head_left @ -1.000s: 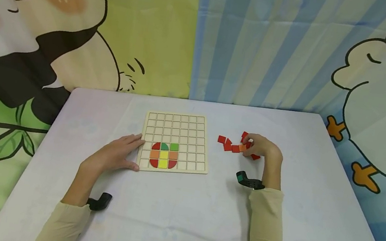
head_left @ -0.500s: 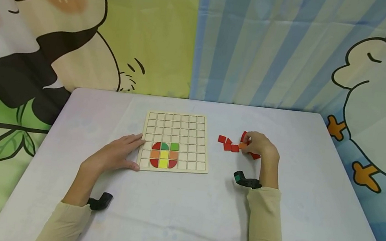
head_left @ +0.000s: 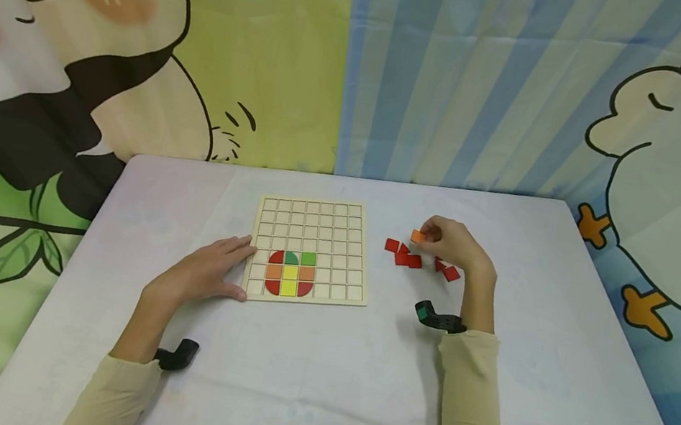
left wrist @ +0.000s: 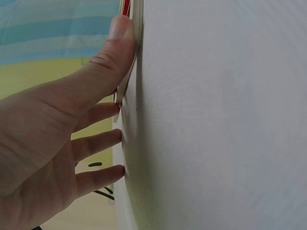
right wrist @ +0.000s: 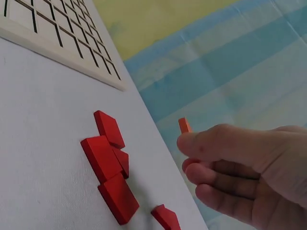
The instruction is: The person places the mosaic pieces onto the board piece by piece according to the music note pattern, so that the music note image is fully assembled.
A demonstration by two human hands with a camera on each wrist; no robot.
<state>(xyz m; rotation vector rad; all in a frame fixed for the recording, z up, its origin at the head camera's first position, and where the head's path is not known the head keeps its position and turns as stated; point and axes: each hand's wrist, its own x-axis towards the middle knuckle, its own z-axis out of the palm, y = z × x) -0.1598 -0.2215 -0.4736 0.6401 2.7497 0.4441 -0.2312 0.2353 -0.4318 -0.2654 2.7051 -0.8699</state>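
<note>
Thumb and fingertips of my right hand (head_left: 458, 247) pinch an orange square tile (head_left: 418, 236), held above the table beside the loose pieces. In the right wrist view the tile (right wrist: 184, 125) stands on edge between thumb and fingers. Below it lie several red tiles (right wrist: 103, 158), some square and some triangular. My left hand (head_left: 208, 268) rests along the left edge of a wooden grid board (head_left: 343, 242), fingers extended; in the left wrist view the thumb lies on the board's edge. Red, green, orange and yellow tiles (head_left: 290, 273) fill a block of cells at the board's lower left.
Two more red pieces (head_left: 451, 274) lie under the right wrist. A white cloth covers the table (head_left: 291, 380), and printed cartoon curtains (head_left: 464, 77) hang behind its far edge. Each wrist wears a black camera mount (head_left: 176, 355).
The right hand has lifted the orange tile from among the red ones and moved it slightly up and to the left. The left hand and the board have stayed put.
</note>
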